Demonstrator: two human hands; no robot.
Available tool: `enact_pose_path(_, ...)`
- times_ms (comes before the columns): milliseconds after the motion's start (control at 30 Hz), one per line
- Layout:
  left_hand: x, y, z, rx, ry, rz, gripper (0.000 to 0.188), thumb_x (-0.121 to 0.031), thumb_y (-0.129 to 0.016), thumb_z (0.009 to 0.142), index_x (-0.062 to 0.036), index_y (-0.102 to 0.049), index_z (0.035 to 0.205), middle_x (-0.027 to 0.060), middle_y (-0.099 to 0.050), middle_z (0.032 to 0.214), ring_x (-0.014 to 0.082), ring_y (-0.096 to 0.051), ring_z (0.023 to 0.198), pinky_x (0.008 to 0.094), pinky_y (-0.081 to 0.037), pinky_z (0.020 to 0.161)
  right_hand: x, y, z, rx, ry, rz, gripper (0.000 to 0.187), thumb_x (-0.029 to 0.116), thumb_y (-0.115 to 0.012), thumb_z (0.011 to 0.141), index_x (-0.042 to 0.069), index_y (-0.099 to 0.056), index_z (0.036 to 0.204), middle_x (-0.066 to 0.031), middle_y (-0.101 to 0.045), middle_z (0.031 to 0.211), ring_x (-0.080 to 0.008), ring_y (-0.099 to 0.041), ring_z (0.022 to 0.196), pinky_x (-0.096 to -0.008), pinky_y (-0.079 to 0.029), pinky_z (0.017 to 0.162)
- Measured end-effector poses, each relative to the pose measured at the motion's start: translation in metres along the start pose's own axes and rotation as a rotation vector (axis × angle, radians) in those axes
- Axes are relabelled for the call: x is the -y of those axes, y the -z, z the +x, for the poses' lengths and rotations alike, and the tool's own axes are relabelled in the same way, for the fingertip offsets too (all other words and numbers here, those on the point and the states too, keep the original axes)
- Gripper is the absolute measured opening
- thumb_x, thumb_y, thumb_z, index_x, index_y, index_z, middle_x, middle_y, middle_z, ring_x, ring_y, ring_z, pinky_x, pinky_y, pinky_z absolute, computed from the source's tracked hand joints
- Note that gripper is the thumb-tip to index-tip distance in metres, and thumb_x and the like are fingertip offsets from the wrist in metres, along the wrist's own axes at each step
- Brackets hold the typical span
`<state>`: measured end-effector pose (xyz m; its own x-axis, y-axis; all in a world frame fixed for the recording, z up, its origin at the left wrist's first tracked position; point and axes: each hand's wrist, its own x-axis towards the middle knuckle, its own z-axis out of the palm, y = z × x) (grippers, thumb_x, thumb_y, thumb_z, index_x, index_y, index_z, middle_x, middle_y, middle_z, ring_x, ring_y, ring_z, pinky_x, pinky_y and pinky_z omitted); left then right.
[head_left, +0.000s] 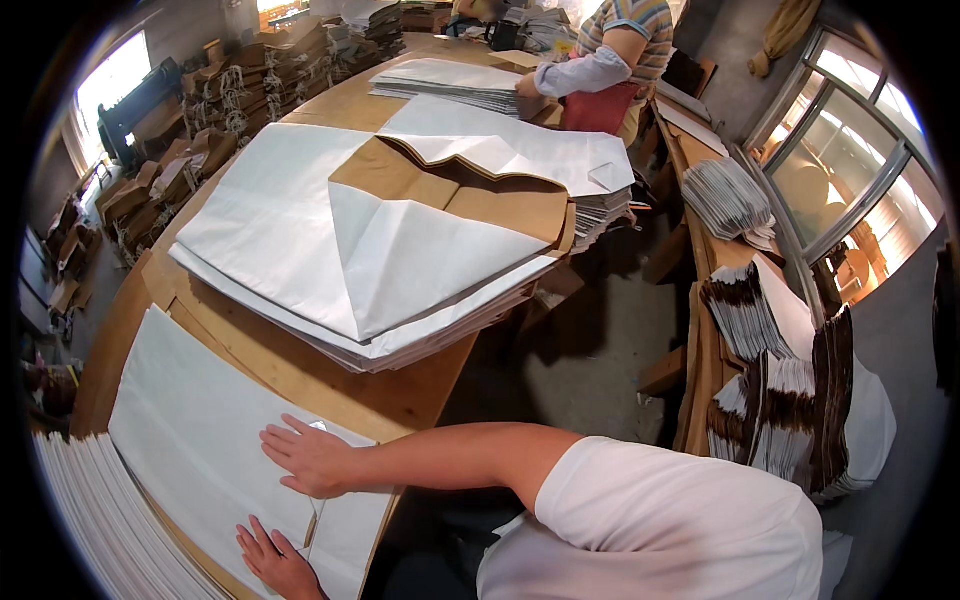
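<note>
A flat white paper bag [190, 410] lies across the near end of the table. My right hand [312, 460] rests palm down on it with the fingers stretched out. Lower down, my left hand [275, 562] is on the same bag, its fingers spread; the wrist is cut off by the frame's lower edge. Between the two hands, by the bag's folded end, a narrow brown gap [311, 528] shows in the white paper. Neither hand grips anything.
Ahead is a pile of white bags [260, 200], the top one gaping to its brown lining [430, 190]. Bag edges [110, 520] line the lower left. A co-worker [625, 50] touches a far stack [450, 85]. Bundles [790, 390] fill the right-hand bench [700, 350].
</note>
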<state>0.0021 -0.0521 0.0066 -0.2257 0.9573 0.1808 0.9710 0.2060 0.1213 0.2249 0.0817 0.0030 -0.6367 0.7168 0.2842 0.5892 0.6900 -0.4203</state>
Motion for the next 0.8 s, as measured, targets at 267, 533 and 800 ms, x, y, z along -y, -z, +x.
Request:
enact_pose_path(267, -0.004, 0.004, 0.001, 0.010, 0.021, -0.021, 0.048, -0.027, -0.047, 0.108, -0.0124, -0.050, 0.154, 0.0196, -0.042, 0.162, 0.0369, -0.036, 0.150, 0.0537, -0.023, 0.124, 0.001, 0.004, 0.002, 0.020, 0.000, -0.010, 0.067, 0.039, -0.047, 0.104, -0.009, -0.040, 0.151, -0.0222, -0.038, 0.162, -0.0322, -0.029, 0.154, -0.0509, -0.014, 0.130)
enact_pose_path(533, -0.018, 0.028, -0.001, -0.084, -0.112, 0.029, 0.049, -0.037, -0.048, 0.108, -0.0097, -0.056, 0.149, 0.0267, -0.052, 0.151, 0.0455, -0.049, 0.138, 0.0590, -0.036, 0.114, 0.005, 0.013, 0.002, 0.101, -0.008, -0.021, 0.067, 0.037, -0.043, 0.106, -0.009, -0.035, 0.154, -0.0227, -0.032, 0.165, -0.0320, -0.025, 0.156, -0.0501, -0.011, 0.130)
enact_pose_path(800, -0.016, 0.025, -0.003, -0.103, -0.116, 0.016, 0.048, -0.036, -0.050, 0.108, -0.0095, -0.058, 0.147, 0.0268, -0.054, 0.149, 0.0450, -0.050, 0.138, 0.0579, -0.037, 0.114, 0.002, 0.007, 0.002, 0.106, -0.007, -0.044, 0.068, 0.038, -0.040, 0.108, -0.008, -0.031, 0.156, -0.0220, -0.030, 0.166, -0.0308, -0.023, 0.157, -0.0497, -0.011, 0.130)
